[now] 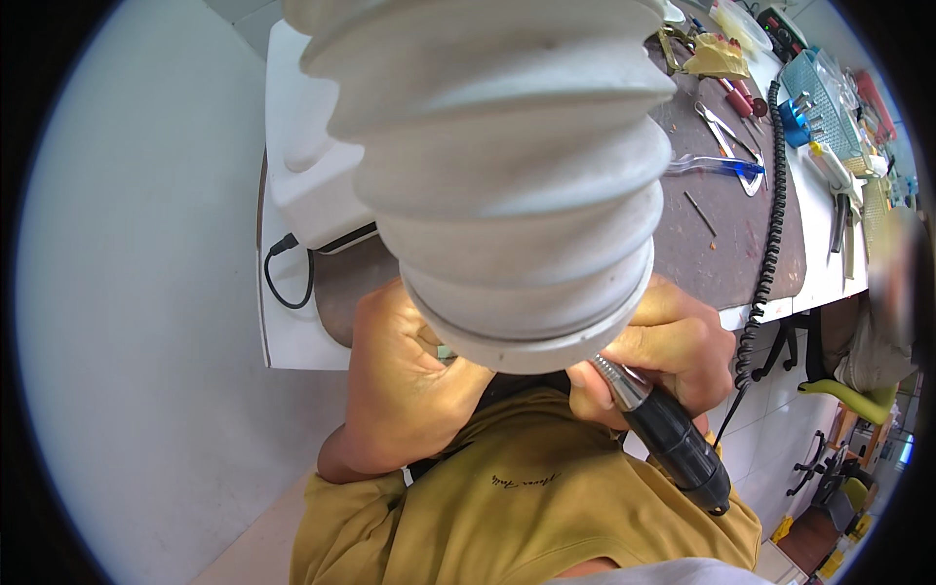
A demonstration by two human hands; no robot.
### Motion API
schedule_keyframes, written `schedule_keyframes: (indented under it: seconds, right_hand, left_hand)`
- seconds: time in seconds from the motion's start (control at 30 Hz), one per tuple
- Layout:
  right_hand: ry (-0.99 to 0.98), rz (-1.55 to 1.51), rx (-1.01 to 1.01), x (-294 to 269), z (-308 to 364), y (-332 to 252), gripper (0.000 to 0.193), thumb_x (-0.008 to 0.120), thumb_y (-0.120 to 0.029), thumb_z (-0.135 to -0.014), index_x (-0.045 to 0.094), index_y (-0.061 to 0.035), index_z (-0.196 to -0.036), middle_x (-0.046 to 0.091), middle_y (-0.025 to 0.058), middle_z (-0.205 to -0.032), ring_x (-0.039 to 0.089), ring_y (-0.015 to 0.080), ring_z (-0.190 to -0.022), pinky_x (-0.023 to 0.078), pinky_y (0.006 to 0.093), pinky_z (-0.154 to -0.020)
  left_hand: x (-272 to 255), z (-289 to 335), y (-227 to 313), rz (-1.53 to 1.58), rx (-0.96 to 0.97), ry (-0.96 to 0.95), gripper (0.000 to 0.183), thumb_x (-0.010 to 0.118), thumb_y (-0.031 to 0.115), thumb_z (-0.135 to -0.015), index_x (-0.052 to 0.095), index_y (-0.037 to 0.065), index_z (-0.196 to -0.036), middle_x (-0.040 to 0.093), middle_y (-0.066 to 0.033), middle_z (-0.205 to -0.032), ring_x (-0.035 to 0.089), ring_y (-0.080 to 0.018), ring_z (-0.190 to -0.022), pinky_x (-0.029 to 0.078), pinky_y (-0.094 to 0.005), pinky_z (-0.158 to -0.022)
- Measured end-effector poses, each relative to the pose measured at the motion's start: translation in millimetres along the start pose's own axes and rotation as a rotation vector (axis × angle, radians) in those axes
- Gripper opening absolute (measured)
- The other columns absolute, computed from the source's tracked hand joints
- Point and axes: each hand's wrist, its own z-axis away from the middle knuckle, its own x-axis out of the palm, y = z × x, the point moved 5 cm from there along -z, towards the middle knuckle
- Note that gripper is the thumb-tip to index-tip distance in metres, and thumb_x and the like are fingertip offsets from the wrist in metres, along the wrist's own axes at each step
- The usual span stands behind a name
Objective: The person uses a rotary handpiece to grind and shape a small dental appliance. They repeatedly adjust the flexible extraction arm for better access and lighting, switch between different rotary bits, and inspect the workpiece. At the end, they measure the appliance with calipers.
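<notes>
A rotary handpiece (673, 444) with a black body and a silver collar slants through my right hand (673, 346), its fingers closed around the metal end. The handpiece's tip disappears behind the white corrugated hose (507, 205), which hangs in front of the work spot. Across from it, my left hand (405, 375) is closed, thumb bent inward, with its fingertips under the hose rim. A small greenish bit shows beside that thumb, too little to name. Whatever lies between the two hands is hidden by the hose.
Behind my left hand stands a white box-shaped machine (317, 146) with a black plug and cable (290, 268). A black coiled cord (772, 214) runs down the right side. Dividers (721, 132), a clear-and-blue toothbrush-like tool (717, 166) and a blue basket (824, 97) occupy the right part of the table.
</notes>
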Motion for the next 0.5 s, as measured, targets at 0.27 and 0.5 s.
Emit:
schedule_keyframes:
  seconds: [0.27, 0.5]
  right_hand:
    - [-0.002, 0.005, -0.004, -1.2, -1.3, -0.5, 0.029, 0.082, 0.002, -0.070, 0.061, -0.0016, -0.090, 0.068, 0.0132, -0.081, 0.071, 0.0368, -0.095, 0.060, 0.0491, -0.086]
    - [0.018, 0.013, -0.042, -1.3, -3.1, -0.1, 0.027, 0.082, 0.001, -0.071, 0.061, -0.0012, -0.089, 0.068, 0.0131, -0.079, 0.071, 0.0370, -0.095, 0.059, 0.0489, -0.085]
  left_hand:
    - [0.1, -0.2, -4.2, 0.034, -0.038, 0.000, 0.018, 0.068, -0.004, -0.082, 0.063, -0.005, -0.099, 0.072, -0.0102, -0.096, 0.065, -0.0115, -0.089, 0.051, -0.0275, -0.077]
    - [-0.3, -0.8, -2.5, -0.027, -0.003, -0.010, 0.019, 0.070, -0.003, -0.081, 0.063, -0.005, -0.099, 0.073, -0.0108, -0.093, 0.066, -0.0128, -0.086, 0.051, -0.0280, -0.075]
